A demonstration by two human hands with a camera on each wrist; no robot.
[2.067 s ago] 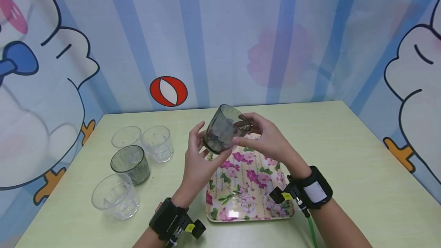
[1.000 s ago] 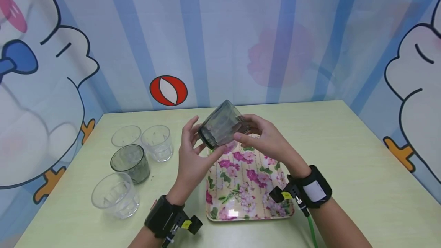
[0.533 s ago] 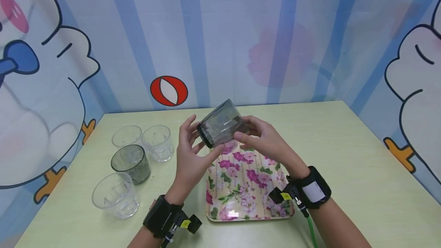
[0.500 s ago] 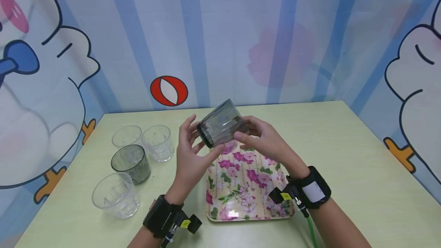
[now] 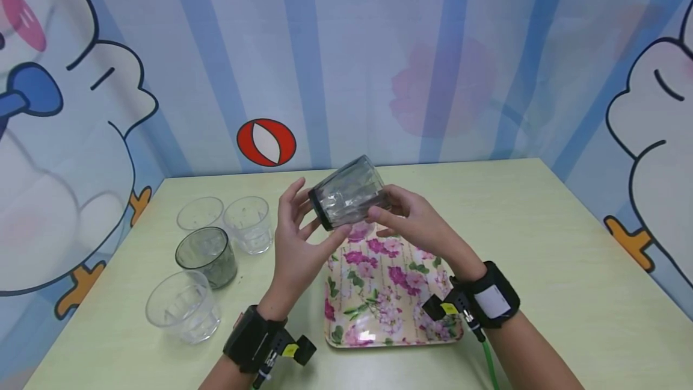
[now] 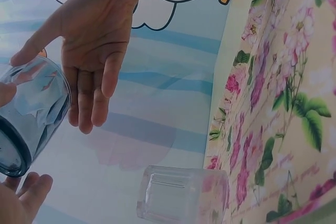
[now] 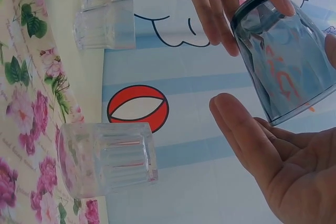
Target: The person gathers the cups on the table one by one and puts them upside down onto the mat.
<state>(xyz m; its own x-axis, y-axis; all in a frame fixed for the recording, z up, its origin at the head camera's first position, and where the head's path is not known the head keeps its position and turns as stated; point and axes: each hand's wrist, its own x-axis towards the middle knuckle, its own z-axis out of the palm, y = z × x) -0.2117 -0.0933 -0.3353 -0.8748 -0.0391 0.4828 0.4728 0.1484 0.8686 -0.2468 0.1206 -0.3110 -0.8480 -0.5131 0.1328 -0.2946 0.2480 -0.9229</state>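
A smoky grey glass tumbler [image 5: 349, 194] is held tilted on its side in the air above the floral tray [image 5: 390, 324]. Its thick base points left and its open rim points right. My left hand [image 5: 300, 248] grips the base end between thumb and fingers. At the rim end, my right hand [image 5: 419, 221] holds the glass, the thumb on its near side and fingers around the far side. In the right wrist view, a clear glass [image 7: 107, 158] stands upside down on the tray; in the head view my hands and the grey tumbler mostly hide it.
Left of the tray, another grey tumbler [image 5: 206, 257] stands on the table [image 5: 541, 287] among clear glasses, one in front [image 5: 184, 306] and one behind [image 5: 249, 224]. A further clear glass [image 5: 197, 215] is at the back left. A cartoon-print curtain [image 5: 352, 47] rises behind the table.
The grey tumbler has been tipped over to the right, its base swinging up and left. My left hand has shifted slightly left with it. My right hand has hardly moved.
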